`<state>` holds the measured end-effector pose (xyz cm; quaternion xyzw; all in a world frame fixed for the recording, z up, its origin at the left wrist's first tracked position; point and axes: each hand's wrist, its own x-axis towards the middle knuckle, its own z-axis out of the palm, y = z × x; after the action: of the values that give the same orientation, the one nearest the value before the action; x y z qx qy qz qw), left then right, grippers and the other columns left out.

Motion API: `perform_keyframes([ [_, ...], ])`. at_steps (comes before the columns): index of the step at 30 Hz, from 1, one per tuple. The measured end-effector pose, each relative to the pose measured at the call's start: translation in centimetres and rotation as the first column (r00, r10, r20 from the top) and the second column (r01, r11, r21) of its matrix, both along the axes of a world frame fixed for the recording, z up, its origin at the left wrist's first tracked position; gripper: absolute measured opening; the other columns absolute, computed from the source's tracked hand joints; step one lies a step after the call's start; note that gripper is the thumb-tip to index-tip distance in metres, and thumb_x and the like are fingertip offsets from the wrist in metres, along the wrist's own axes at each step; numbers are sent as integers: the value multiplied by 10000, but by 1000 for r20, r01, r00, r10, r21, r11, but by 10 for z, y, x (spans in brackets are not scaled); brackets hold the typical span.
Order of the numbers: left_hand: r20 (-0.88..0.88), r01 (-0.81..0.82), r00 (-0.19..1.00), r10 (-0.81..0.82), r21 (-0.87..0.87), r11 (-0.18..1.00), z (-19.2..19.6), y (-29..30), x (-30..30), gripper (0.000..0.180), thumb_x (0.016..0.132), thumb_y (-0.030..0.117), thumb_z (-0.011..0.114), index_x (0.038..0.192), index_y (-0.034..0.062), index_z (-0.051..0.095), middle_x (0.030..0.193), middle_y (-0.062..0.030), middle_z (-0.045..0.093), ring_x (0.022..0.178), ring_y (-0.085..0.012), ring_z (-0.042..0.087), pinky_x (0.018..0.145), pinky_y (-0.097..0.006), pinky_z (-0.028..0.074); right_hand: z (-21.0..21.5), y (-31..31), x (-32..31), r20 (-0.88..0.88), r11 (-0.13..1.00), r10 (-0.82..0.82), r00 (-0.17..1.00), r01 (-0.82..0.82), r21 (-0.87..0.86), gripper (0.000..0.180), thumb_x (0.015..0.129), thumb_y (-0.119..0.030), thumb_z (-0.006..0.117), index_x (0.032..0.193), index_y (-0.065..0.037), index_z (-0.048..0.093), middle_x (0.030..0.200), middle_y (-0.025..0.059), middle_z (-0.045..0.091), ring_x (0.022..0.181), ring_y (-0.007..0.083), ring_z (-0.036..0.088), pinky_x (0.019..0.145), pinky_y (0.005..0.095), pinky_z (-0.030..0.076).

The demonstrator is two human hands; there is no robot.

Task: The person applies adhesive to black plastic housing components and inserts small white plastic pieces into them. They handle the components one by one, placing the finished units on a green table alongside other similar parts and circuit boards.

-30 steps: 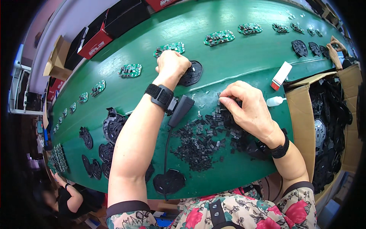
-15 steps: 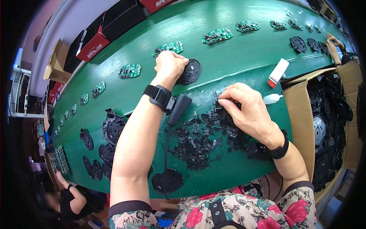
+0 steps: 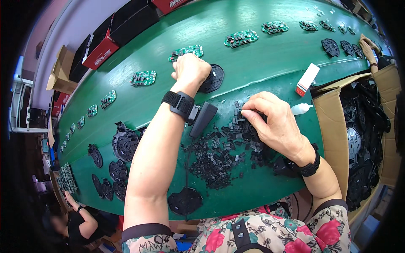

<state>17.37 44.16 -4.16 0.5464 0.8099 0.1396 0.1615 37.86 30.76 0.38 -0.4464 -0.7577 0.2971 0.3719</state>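
Note:
My left hand (image 3: pixel 190 71) reaches far over the table, fingers curled closed. It lies between a green circuit board (image 3: pixel 186 52) and a flat black plastic cover (image 3: pixel 214 79), overlapping the edges of both. Its fingertips are hidden, so anything in them cannot be seen. My right hand (image 3: pixel 274 120) hovers at the far right edge of a pile of small black plastic parts (image 3: pixel 215 158). Thumb and forefinger are pinched together there; what lies between them is too small to make out. A black strap with a dark block (image 3: pixel 204 119) sits on my left wrist.
Several circuit boards (image 3: pixel 241 38) line the green table (image 3: pixel 168 101). Black housings (image 3: pixel 125 143) lie on the left. A white bottle (image 3: pixel 300 109), a small white box (image 3: pixel 307 80) and a carton of black parts (image 3: pixel 333 126) stand right. Another person's hand (image 3: pixel 368 48) works far right.
My left hand and its wrist block have shifted slightly to the right beside the black cover. The right hand stays almost where it was, still pinched.

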Motion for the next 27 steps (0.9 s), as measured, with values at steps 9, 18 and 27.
perform_keyframes([
  [9,139,-35,989,44,-68,997,9,3,6,148,622,153,773,718,79,688,821,-88,687,790,-194,622,775,-315,499,-1,0,4,1,1000,-14,1000,14,16,73,803,-56,661,815,1,617,801,139,608,804,324,596,710,395,479],
  [18,111,-21,994,22,-8,1000,6,5,-1,141,667,184,760,780,115,711,803,-44,684,769,-167,613,748,-319,489,0,14,-7,113,996,-78,991,81,-25,61,792,-64,652,802,-5,637,797,147,605,802,334,600,713,415,475],
  [27,408,172,875,-259,237,956,95,-65,-39,223,810,218,712,867,5,681,754,-2,616,702,-75,522,617,-244,420,0,35,-34,460,982,-19,888,102,-157,126,747,-124,679,813,-17,672,832,190,658,830,364,638,743,436,502],
])
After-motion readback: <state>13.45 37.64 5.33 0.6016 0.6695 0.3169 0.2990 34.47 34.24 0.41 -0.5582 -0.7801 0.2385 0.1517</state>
